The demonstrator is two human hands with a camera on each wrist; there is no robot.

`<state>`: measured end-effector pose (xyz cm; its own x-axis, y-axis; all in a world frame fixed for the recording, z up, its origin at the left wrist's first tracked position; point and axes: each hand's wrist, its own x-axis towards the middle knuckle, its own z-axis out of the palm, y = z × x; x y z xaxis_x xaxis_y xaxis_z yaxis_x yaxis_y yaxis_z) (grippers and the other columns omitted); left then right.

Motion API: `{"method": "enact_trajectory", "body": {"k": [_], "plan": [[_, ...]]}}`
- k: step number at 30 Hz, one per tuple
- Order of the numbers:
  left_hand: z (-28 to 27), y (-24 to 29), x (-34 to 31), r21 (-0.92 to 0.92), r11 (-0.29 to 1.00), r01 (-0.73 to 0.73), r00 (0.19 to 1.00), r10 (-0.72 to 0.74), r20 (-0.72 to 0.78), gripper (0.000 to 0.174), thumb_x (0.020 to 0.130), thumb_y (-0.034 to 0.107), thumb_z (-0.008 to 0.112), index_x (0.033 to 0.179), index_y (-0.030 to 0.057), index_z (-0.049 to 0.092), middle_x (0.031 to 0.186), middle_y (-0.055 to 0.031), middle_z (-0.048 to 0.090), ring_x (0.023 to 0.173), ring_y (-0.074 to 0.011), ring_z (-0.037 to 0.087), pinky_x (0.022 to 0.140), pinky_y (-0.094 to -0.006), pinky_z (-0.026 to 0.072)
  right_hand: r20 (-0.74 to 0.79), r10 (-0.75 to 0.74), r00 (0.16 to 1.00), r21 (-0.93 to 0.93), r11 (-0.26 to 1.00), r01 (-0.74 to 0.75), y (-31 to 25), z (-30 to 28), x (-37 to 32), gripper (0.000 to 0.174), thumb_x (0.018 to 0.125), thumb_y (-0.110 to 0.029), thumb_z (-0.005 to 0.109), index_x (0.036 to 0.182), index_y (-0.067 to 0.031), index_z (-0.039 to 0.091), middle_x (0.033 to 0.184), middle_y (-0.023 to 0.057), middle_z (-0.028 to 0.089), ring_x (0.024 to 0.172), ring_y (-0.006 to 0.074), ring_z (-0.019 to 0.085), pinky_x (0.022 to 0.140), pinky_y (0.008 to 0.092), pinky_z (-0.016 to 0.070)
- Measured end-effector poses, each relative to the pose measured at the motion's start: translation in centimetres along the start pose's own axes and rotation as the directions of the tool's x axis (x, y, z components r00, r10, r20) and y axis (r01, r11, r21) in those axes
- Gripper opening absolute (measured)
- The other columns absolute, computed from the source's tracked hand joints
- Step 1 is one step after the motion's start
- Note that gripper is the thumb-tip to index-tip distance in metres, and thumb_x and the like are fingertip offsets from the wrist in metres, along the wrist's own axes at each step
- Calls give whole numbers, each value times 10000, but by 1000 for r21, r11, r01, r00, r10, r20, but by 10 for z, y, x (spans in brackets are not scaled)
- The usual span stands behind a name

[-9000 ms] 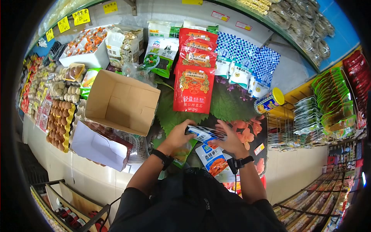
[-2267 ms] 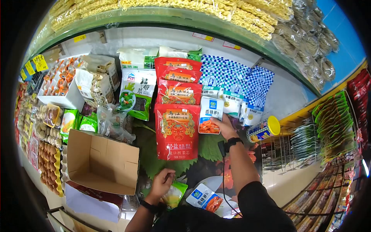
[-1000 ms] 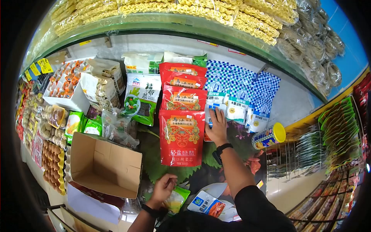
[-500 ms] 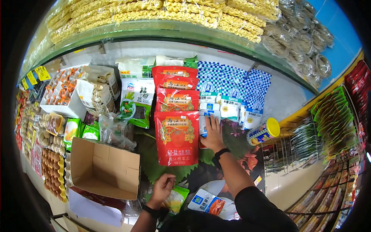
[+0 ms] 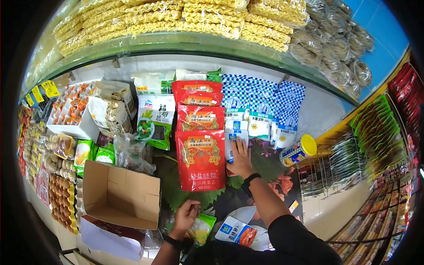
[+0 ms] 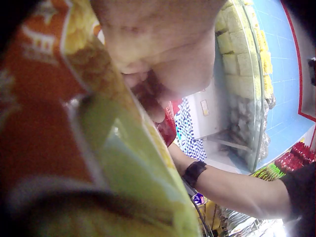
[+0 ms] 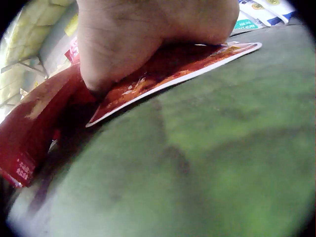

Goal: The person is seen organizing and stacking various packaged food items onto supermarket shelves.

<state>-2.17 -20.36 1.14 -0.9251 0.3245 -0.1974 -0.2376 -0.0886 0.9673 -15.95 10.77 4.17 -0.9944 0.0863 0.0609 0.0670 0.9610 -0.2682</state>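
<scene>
My right hand [image 5: 240, 160] presses with straight, spread fingers on a white and blue food packet [image 5: 228, 150]. The packet lies beside the front red pouch [image 5: 201, 159], and the top of another blue-labelled packet [image 5: 236, 125] shows just above it. In the right wrist view, the packet's orange-red lower end [image 7: 182, 69] lies on the leaf-patterned surface under my palm. My left hand [image 5: 187, 214] idles with loosely curled fingers next to a green and yellow bag [image 5: 202, 227], holding nothing. A similar white and blue packet [image 5: 237, 230] lies near my body.
Red pouches stand overlapped in a column. Blue-checked starch bags [image 5: 259, 119] stand behind and right, near a yellow-lidded can [image 5: 300, 150]. An open cardboard box [image 5: 121, 194] sits at left, with egg trays [image 5: 62, 201] beyond. A shelf edge [image 5: 176, 39] with noodles overhangs the back.
My right hand has brought a packet from near my body, laid it beside the red pouches and slid slightly towards me on it. The left hand let go of the packets earlier and stays low.
</scene>
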Motion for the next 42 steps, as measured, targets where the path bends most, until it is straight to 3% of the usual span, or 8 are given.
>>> {"method": "enact_trajectory", "body": {"k": [5, 11, 14, 19, 25, 31, 37, 42], "plan": [[-1, -4, 1, -13, 1000, -9, 1000, 9, -2, 176, 981, -12, 523, 1113, 5, 637, 914, -50, 663, 761, -87, 610, 669, -252, 528, 24, -19, 1000, 76, 997, 17, -1, -7, -7, 985, 688, -310, 740, 1548, -151, 288, 1652, 135, 162, 1524, 391, 115, 1152, 697, 182], [1, -2, 0, -7, 1000, -7, 1000, 7, -15, 165, 982, -7, 531, 1104, 14, 639, 903, -53, 668, 766, -89, 617, 675, -252, 525, -54, 39, 998, 105, 994, -34, -1, 3, -20, 1000, 705, -341, 739, 1555, -139, 252, 1633, 153, 186, 1513, 402, 134, 1139, 708, 191], [2, 1, 0, -8, 1000, -23, 1000, 23, -17, 158, 983, -4, 532, 1098, 12, 639, 891, -47, 667, 759, -88, 615, 669, -250, 521, -87, 134, 987, 150, 981, -120, -8, -3, -24, 1051, 715, -388, 757, 1565, -130, 194, 1629, 181, 159, 1505, 424, 137, 1121, 730, 197], [1, -5, 2, 15, 1000, -21, 1000, 22, -10, 150, 984, -3, 530, 1091, 6, 635, 888, -42, 666, 754, -85, 614, 659, -248, 520, 31, 294, 955, 92, 951, -296, -25, -15, -16, 1174, 710, -419, 801, 1594, -152, 76, 1648, 189, 99, 1519, 444, 69, 1106, 758, 187], [2, -5, 1, -33, 999, -17, 1000, 17, -10, 166, 976, -16, 516, 1085, 6, 640, 895, -48, 667, 752, -90, 620, 661, -251, 533, 30, 398, 917, 47, 916, -399, -31, -12, -3, 1190, 719, -438, 786, 1593, -142, 34, 1645, 215, 97, 1512, 454, 96, 1153, 693, 178], [1, -8, 2, -5, 1000, -24, 1000, 24, -4, 191, 973, -26, 503, 1105, 6, 637, 904, -50, 667, 754, -93, 624, 666, -256, 539, -66, 449, 891, 161, 886, -434, -16, 6, 2, 1199, 722, -454, 779, 1591, -119, 23, 1624, 268, 127, 1498, 455, 154, 1191, 600, 172], [1, -4, 1, -2, 1000, -14, 1000, 14, -3, 195, 962, -34, 509, 1107, 2, 635, 905, -53, 668, 752, -96, 627, 672, -255, 538, -77, 500, 863, 183, 858, -481, -21, -1, 0, 1176, 712, -452, 789, 1587, -124, 75, 1595, 241, 211, 1437, 438, 256, 1146, 591, 223], [0, -6, 2, 13, 1000, -18, 1000, 18, -5, 193, 964, -28, 507, 1106, -2, 635, 907, -58, 670, 754, -99, 631, 672, -257, 538, -133, 496, 858, 193, 862, -469, -24, 1, -3, 1158, 710, -445, 791, 1581, -125, 98, 1576, 231, 247, 1428, 432, 263, 1135, 591, 229]]}}
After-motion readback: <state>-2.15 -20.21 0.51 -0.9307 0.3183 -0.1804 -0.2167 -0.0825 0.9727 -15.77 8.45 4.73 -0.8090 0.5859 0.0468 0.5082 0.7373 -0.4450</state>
